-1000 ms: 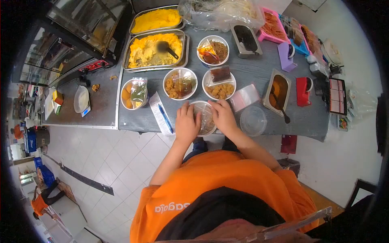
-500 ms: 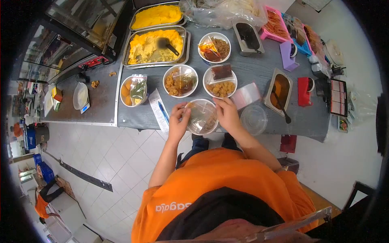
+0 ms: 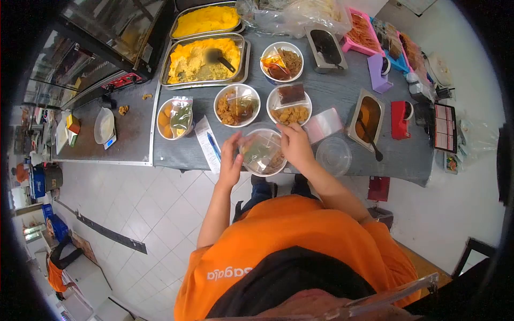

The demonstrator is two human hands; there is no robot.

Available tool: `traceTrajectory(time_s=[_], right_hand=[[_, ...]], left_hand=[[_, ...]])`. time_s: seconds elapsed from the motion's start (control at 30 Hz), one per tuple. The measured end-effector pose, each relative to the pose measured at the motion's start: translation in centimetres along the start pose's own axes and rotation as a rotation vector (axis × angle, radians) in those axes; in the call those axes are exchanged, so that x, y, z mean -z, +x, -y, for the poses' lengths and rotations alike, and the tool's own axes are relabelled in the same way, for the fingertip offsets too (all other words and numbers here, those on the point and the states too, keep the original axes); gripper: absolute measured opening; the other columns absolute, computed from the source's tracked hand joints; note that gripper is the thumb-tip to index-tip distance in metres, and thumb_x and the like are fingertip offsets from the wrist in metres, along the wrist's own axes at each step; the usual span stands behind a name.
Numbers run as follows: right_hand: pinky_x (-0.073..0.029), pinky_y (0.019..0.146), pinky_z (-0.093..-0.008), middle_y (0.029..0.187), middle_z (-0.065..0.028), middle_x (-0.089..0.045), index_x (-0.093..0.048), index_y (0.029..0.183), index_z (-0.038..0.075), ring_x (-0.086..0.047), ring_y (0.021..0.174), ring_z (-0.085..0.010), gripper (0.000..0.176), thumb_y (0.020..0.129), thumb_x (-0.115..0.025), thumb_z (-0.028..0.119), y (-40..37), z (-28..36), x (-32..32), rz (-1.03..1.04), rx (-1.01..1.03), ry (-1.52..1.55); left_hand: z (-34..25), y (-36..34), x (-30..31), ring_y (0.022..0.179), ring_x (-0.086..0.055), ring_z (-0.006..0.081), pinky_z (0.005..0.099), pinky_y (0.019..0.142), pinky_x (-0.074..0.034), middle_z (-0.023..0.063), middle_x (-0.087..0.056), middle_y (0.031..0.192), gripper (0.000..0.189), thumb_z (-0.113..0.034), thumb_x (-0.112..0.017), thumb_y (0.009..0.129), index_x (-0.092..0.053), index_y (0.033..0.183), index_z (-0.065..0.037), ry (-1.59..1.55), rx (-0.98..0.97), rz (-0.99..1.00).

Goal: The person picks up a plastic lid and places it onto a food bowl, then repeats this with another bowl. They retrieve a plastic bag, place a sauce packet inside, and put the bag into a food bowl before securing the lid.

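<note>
A round bowl with a clear lid (image 3: 262, 152) sits at the table's front edge, with a green sachet and brown shredded food visible through the lid. My left hand (image 3: 230, 163) is at its left side, thumb and fingers apart. On the right, my right hand (image 3: 296, 147) has its fingers on the rim. Just behind stand a bowl of fried pieces with a dark sauce sachet (image 3: 292, 95) and another bowl of fried pieces with a sachet (image 3: 237, 106). A loose clear lid (image 3: 334, 157) lies right of my right hand.
Left are a paper slip with a blue pen (image 3: 208, 143) and a bowl of round fried items (image 3: 175, 119). Trays of yellow rice (image 3: 205, 59) stand behind. A sauce pan with a ladle (image 3: 367, 119) and a red dispenser (image 3: 400, 120) are right.
My left hand has shifted left, and its fingers have spread away from the lidded bowl's rim. My right hand stays at the right rim, slightly higher and further left.
</note>
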State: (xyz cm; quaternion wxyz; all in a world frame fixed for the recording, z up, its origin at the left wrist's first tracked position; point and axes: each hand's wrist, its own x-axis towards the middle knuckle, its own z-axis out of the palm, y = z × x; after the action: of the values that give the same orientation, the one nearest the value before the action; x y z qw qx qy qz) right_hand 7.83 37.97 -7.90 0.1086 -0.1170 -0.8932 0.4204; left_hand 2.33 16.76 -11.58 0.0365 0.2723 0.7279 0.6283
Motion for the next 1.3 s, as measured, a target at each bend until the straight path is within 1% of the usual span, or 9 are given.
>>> traceTrajectory(time_s=[0.17, 0.23, 0.33, 0.57, 0.63, 0.7, 0.77, 0.97, 1.3], right_hand=[[-0.047, 0.08, -0.0406, 0.098, -0.0183, -0.055, -0.063, 0.106, 0.001, -0.056, 0.09, -0.0348, 0.027, 0.081, -0.054, 0.004, 0.0, 0.8, 0.4, 0.053, 0.001, -0.118], [-0.047, 0.081, -0.0404, 0.1, -0.0181, -0.054, -0.064, 0.106, 0.001, -0.055, 0.094, -0.0344, 0.028, 0.081, -0.053, 0.005, 0.0, 1.3, 0.5, 0.112, -0.003, -0.18], [-0.047, 0.082, -0.0402, 0.101, -0.018, -0.053, -0.063, 0.108, 0.002, -0.054, 0.098, -0.034, 0.029, 0.08, -0.054, 0.005, 0.1, 1.2, 0.2, 0.16, -0.024, -0.255], [-0.047, 0.084, -0.0403, 0.104, -0.017, -0.051, -0.06, 0.116, 0.005, -0.052, 0.102, -0.0331, 0.036, 0.081, -0.054, 0.005, -0.6, 0.8, -0.3, 0.183, 0.032, -0.319], [-0.046, 0.079, -0.0413, 0.091, -0.0174, -0.054, -0.061, 0.113, 0.002, -0.054, 0.089, -0.0349, 0.031, 0.083, -0.053, 0.005, -1.0, 0.3, -0.5, 0.053, 0.136, -0.262], [-0.046, 0.078, -0.0411, 0.09, -0.0173, -0.054, -0.061, 0.114, 0.002, -0.054, 0.087, -0.0346, 0.031, 0.083, -0.053, 0.005, -1.2, 0.1, -0.4, 0.049, 0.145, -0.247], [-0.046, 0.077, -0.0408, 0.089, -0.0173, -0.054, -0.06, 0.115, 0.002, -0.054, 0.086, -0.0343, 0.032, 0.083, -0.053, 0.005, -1.2, -0.3, -0.3, 0.039, 0.158, -0.238], [-0.045, 0.075, -0.0395, 0.086, -0.017, -0.055, -0.056, 0.12, 0.003, -0.055, 0.082, -0.0337, 0.034, 0.087, -0.052, 0.006, -1.7, -2.1, -0.9, 0.102, 0.107, -0.063], [-0.041, 0.086, -0.0431, 0.104, -0.0233, -0.05, -0.031, 0.138, 0.0, -0.05, 0.096, -0.039, 0.048, 0.094, -0.042, 0.015, -2.8, -2.0, -1.9, 0.168, 0.105, 0.029]], left_hand=[[-0.5, -0.3, -1.8, 0.107, -0.051, 0.0244, 0.0376, 0.098, -0.035, 0.0117, -0.056, 0.112, 0.053, -0.01, -0.061, 0.085, -0.034, 0.128, 0.003, -0.02, 0.117, -0.104], [-0.1, -1.2, -2.9, 0.104, -0.053, 0.0221, 0.0345, 0.091, -0.043, 0.0094, -0.055, 0.105, 0.047, -0.005, -0.063, 0.082, -0.041, 0.123, 0.001, -0.143, 0.247, -0.344], [-2.6, -1.9, -3.1, 0.097, -0.056, 0.0184, 0.0293, 0.078, -0.049, 0.0075, -0.054, 0.1, 0.035, -0.006, -0.063, 0.083, -0.049, 0.115, 0.0, 0.13, 0.445, -0.344], [-1.6, -3.7, -3.8, 0.085, -0.057, 0.0148, 0.0247, 0.065, -0.049, 0.0084, -0.054, 0.097, 0.018, -0.007, -0.06, 0.087, -0.06, 0.104, 0.0, 0.031, 0.304, -0.429], [-1.1, -4.2, -4.0, 0.088, -0.058, 0.0156, 0.0248, 0.065, -0.05, 0.0093, -0.054, 0.095, 0.021, -0.009, -0.059, 0.089, -0.059, 0.108, -0.001, 0.165, 0.267, -0.377], [-2.3, -3.6, -3.6, 0.094, -0.059, 0.0231, 0.0287, 0.074, -0.05, 0.0132, -0.056, 0.103, 0.025, -0.007, -0.058, 0.088, -0.058, 0.112, 0.0, 0.223, 0.338, -0.332], [-3.5, -2.3, -3.6, 0.098, -0.058, 0.0331, 0.0374, 0.084, -0.047, 0.0192, -0.056, 0.112, 0.03, -0.002, -0.056, 0.086, -0.056, 0.115, 0.003, 0.746, -0.048, -0.382], [-3.1, -1.7, -2.7, 0.116, -0.043, 0.0437, 0.0486, 0.098, -0.035, 0.0272, -0.043, 0.128, 0.046, -0.013, -0.053, 0.086, -0.043, 0.124, 0.011, 0.633, 0.104, 0.116], [-3.5, -1.4, -6.1, 0.121, -0.032, 0.0506, 0.0526, 0.102, -0.027, 0.0346, -0.031, 0.132, 0.06, -0.025, -0.052, 0.088, -0.031, 0.133, 0.009, 0.814, 0.111, 0.025]])
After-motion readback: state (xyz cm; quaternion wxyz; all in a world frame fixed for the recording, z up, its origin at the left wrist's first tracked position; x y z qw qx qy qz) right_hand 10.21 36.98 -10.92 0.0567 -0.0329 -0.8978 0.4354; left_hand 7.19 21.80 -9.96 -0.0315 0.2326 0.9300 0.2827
